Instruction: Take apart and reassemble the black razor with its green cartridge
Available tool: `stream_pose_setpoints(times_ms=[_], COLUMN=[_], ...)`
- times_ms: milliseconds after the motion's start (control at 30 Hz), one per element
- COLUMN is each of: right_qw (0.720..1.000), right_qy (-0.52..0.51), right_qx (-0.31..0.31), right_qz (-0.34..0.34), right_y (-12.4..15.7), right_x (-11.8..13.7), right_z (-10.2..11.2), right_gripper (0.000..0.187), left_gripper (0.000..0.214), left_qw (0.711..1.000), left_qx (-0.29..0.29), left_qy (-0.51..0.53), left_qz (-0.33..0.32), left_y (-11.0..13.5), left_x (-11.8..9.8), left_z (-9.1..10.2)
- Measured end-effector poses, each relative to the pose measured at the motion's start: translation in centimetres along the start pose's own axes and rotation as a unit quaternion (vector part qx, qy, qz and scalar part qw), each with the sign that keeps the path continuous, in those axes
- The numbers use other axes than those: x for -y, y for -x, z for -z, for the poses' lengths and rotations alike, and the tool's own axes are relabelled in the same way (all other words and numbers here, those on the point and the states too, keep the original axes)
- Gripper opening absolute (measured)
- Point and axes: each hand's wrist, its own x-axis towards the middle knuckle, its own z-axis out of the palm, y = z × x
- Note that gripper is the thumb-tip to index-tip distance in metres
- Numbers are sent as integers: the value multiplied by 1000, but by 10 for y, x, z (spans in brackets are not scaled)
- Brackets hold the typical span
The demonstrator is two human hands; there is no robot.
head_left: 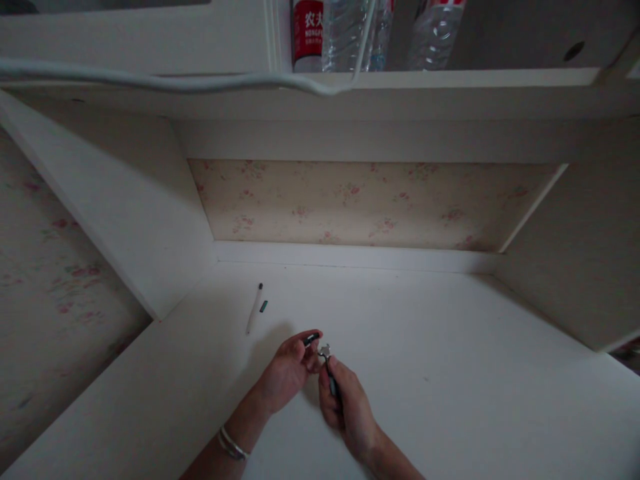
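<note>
My left hand [290, 373] is closed, pinching a small dark piece [311, 339] with a light marking between thumb and fingers. In my right hand [350, 403] is a small hand tool [332, 383] with a dark handle and a shiny forked metal head; its exact kind cannot be made out. The tool's head points up, close to the left fingertips. Beyond the hands, a thin pale stick with a black tip [255, 309] lies on the white tabletop [410, 333]. A small dark green piece [263, 306] rests just to its right.
White side panels [145, 200] stand left and right of the tabletop. Above is a shelf [475, 79] holding plastic bottles [345, 37], some with red labels. A thick white cable [200, 82] hangs across its front. Floral wallpaper [360, 203] covers the back.
</note>
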Motion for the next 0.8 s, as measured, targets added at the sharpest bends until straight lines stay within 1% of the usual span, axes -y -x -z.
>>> stream_pose_setpoints(times_ms=[100, 200, 300, 400, 433, 500, 567, 600, 667, 733, 800], right_qw=[1000, 998, 993, 983, 976, 952, 926, 917, 903, 885, 856], right_qy=[-9, 10, 48, 110, 146, 224, 280, 299, 331, 368, 418], right_qx=[13, 5, -22, -73, -98, -150, -188, -196, -204, -212, -221], right_qz=[18, 54, 107, 127, 130, 146, 170, 178, 184, 190, 208], right_y=[-1, -3, -9, -19, -22, -29, -34, -35, -38, -40, -40], right_x=[-1, 2, 5, 4, 3, 0, -3, -4, -5, -5, -3], right_z=[3, 6, 13, 23, 27, 35, 43, 46, 51, 55, 57], right_gripper=[48, 46, 41, 38, 38, 39, 41, 40, 38, 34, 29], left_gripper=[41, 40, 39, 39, 39, 40, 42, 43, 42, 40, 38], left_qw=[1000, 1000, 999, 999, 999, 998, 994, 988, 971, 945, 916], left_qx=[-10, -7, -3, 7, 7, -1, -22, -34, -50, -61, -80], left_qy=[1, 8, 14, 4, -5, -36, -93, -132, -217, -297, -362], left_qz=[-19, -27, -30, -36, -39, -48, -59, -67, -91, -122, -152], left_y=[-1, -2, -2, -3, -3, -3, -3, -3, -3, -3, -3], left_x=[-3, -5, -6, -5, -5, -3, -1, 0, 1, 2, 3], left_z=[0, 1, 1, 1, 2, 1, 0, -1, -3, -6, -8])
